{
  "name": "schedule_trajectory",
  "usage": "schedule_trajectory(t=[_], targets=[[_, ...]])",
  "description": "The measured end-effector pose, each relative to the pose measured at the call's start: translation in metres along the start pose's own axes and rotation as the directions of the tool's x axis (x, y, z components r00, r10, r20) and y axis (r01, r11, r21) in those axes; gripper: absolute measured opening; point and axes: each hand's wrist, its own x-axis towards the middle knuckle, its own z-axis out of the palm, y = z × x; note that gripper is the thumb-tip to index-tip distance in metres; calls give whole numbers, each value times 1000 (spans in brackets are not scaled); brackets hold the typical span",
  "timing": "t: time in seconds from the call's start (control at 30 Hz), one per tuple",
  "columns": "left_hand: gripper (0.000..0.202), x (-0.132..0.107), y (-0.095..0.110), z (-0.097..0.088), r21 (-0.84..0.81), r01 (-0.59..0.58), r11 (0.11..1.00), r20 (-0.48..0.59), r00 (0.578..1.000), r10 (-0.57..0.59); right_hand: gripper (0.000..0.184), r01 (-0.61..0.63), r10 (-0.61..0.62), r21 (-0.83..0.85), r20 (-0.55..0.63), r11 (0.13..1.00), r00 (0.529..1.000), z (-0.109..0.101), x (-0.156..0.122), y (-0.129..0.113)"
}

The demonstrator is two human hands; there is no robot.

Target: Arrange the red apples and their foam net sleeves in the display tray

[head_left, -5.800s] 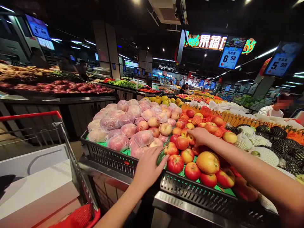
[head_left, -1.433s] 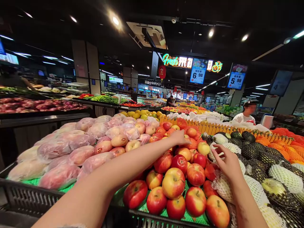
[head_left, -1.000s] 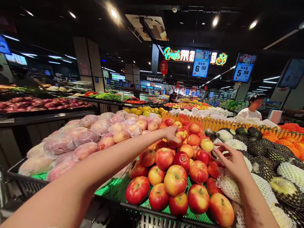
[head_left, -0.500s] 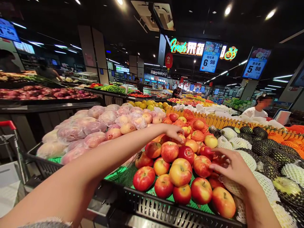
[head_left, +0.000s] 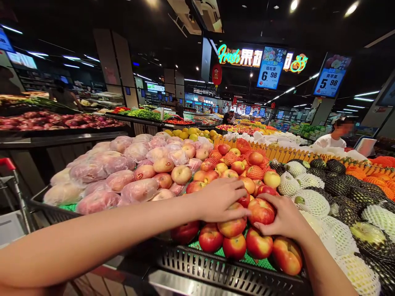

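Note:
My left hand [head_left: 220,198] lies palm down on the pile of loose red and yellow apples [head_left: 234,246], its fingers curled over a red apple [head_left: 244,200] that shows between them. Just to its right, my right hand [head_left: 282,218] cups the side of another red apple [head_left: 261,210] in the same pile. The two hands almost touch. The apples sit on green matting in a black slotted crate [head_left: 216,269] at the front of the stand.
Apples in clear bags [head_left: 135,191] fill the crate's left half. Fruit in white foam nets [head_left: 311,203] and dark fruit [head_left: 339,185] lie to the right. A red-handled shopping cart [head_left: 6,163] stands at the left edge. A person in white [head_left: 335,140] is behind the stand.
Both hands have come back from the far apples to the front of the pile. My left hand has closed over one apple, and my right hand has left the netted fruit for an apple.

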Motion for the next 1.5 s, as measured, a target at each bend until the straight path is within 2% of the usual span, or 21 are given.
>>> schedule_trajectory(t=[0.1,0.23,0.33,0.43,0.5,0.57,0.6,0.63,0.67,0.7,0.73,0.77,0.8,0.83,0.97,1.07,1.13,1.23,1.37,1.43,1.5], targets=[[39,5,-9,-4,-4,113,994,-51,992,-113,71,51,-57,141,40,989,998,0,-1,3],[30,21,-22,-6,-70,229,971,-66,970,-234,73,-27,-2,214,134,976,991,-1,-1,4],[28,41,-26,0,-94,311,946,-40,948,-315,81,-38,-4,239,173,970,985,-4,-3,7],[31,71,-26,10,-95,340,936,18,940,-339,91,-37,-32,314,212,949,977,-9,-7,13],[37,97,-24,18,-89,339,937,93,939,-331,91,-19,-43,378,155,926,987,-12,-9,15],[46,126,-23,27,-82,344,935,171,929,-327,73,31,-2,431,-69,902,998,-15,-9,16],[51,141,-22,32,-78,348,934,208,922,-326,59,74,44,453,-246,888,968,-16,-9,16],[55,156,-22,37,-73,349,934,243,915,-323,46,132,107,473,-445,871,889,-17,-8,16],[59,171,-22,42,-65,345,936,277,908,-315,36,201,174,483,-625,852,761,-18,-8,15],[66,185,-23,47,-57,341,938,313,899,-307,31,271,237,479,-758,835,608,-19,-7,15],[72,197,-23,52,-49,335,941,350,888,-298,31,328,289,469,-834,820,470,-19,-7,14],[76,207,-23,58,-43,329,944,382,878,-288,32,366,326,461,-868,808,375,-20,-6,14],[78,214,-23,64,-37,325,945,406,869,-283,34,388,344,457,-880,800,327,-20,-6,14],[78,220,-22,69,-30,326,945,418,863,-285,35,393,348,456,-882,798,317,-20,-6,13],[82,225,-18,84,-17,322,947,377,879,-292,38,383,313,464,-864,799,394,-20,-5,14],[87,225,-22,83,-47,293,955,344,902,-260,39,372,308,478,-848,796,431,-19,-5,16],[85,223,-28,73,-85,278,957,321,917,-238,40,368,309,485,-842,793,443,-18,-5,18],[83,212,-34,48,-158,255,954,233,948,-215,40,366,308,488,-837,792,452,-18,-5,20],[78,176,-18,12,-376,187,908,97,982,-162,39,346,312,493,-830,798,463,-17,-4,21],[75,158,-3,2,-458,138,878,126,988,-89,39,337,305,493,-823,802,479,-16,-4,21],[74,146,7,-2,-449,106,887,185,983,-24,39,327,302,495,-816,805,493,-15,-4,22]])
